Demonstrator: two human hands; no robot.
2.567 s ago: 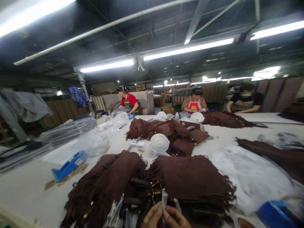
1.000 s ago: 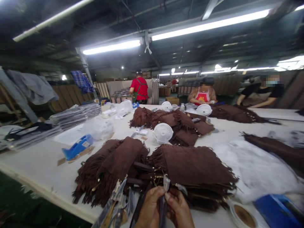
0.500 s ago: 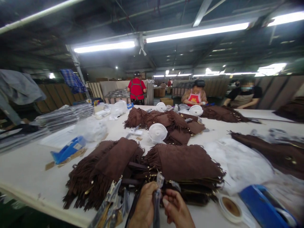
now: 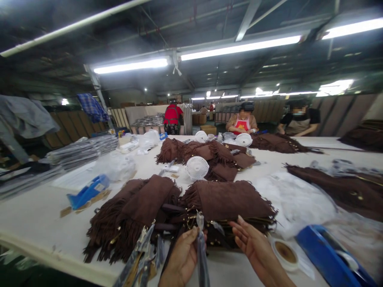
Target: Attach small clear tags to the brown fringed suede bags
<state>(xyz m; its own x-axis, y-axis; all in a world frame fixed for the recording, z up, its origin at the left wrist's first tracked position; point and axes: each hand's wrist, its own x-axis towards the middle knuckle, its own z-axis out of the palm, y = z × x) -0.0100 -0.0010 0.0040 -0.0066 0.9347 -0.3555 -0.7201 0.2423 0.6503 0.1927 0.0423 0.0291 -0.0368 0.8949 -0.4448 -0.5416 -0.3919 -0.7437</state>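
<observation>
At the bottom edge of the view the left hand (image 4: pixel 182 261) is closed around a dark strap wrapped in clear plastic (image 4: pixel 201 247); the strap rises past the thumb to a crinkled plastic tip and runs down out of the frame, so its lower end is cut off. The right hand (image 4: pixel 254 245) is open, palm turned toward the left, fingers spread and holding nothing; it is just beside the strap but apart from it, and its wrist is cut by the lower edge.

Right behind both hands lies a stack of brown fringed suede bags (image 4: pixel 230 203) on the white table (image 4: pixel 36 217), with a second fringed pile (image 4: pixel 134 213) to its left. Gold hardware shows between the two piles, too small and dark to make out clearly. More plastic-wrapped straps (image 4: pixel 140 255) hang off the near edge, partly cropped.

A roll of tape (image 4: pixel 284 253) sits just right of the right hand, next to a blue tape dispenser (image 4: pixel 326 253) that is blurred and cut off at the corner. A small white fan (image 4: pixel 196 168) stands behind the stack. Three people work at the far side of the table, faces not discernible
</observation>
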